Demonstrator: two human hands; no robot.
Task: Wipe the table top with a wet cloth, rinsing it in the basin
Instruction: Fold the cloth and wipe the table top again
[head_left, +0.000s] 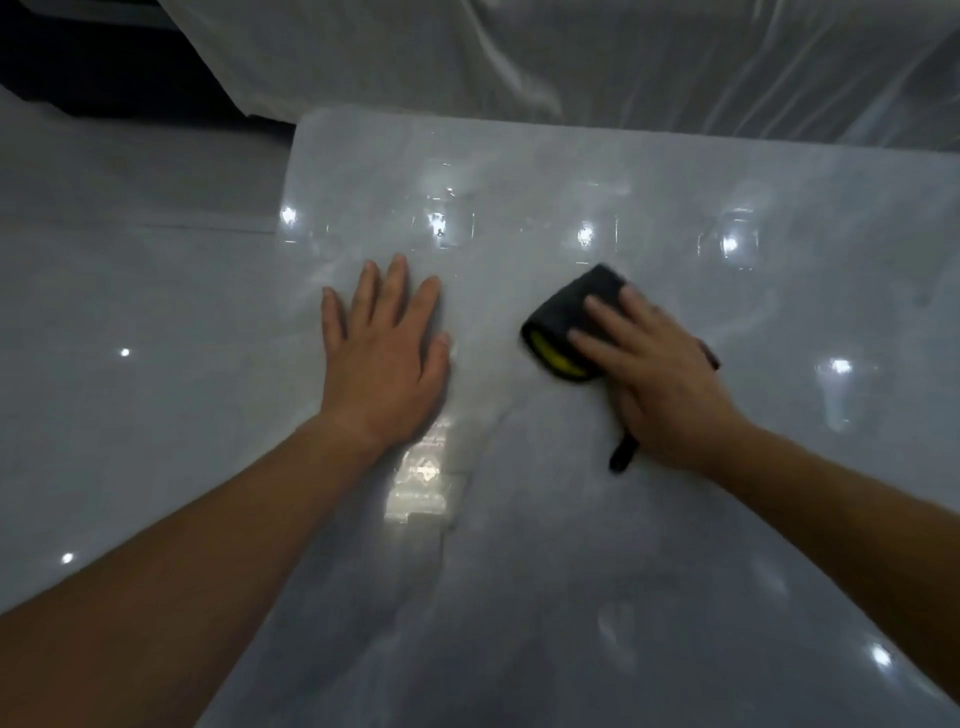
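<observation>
Glossy grey table top (571, 519), plastic sheeting (519, 52) behind; right hand (660, 374) presses cloth (566, 306).

Lighting: dim, cool grey overall; far-left corner near black.
Glare: small bright point reflections dotted over glossy table top (571, 519) and floor (130, 415) at left; row of them at far side; larger pale patch just near of left hand (387, 358).
Shadows: soft, barely marked.
Focus: soft throughout; right hand (657, 374) and cloth (563, 317) slightly smeared.
Distortion: wide-angle bowing, table edges splayed toward frame edges.
</observation>
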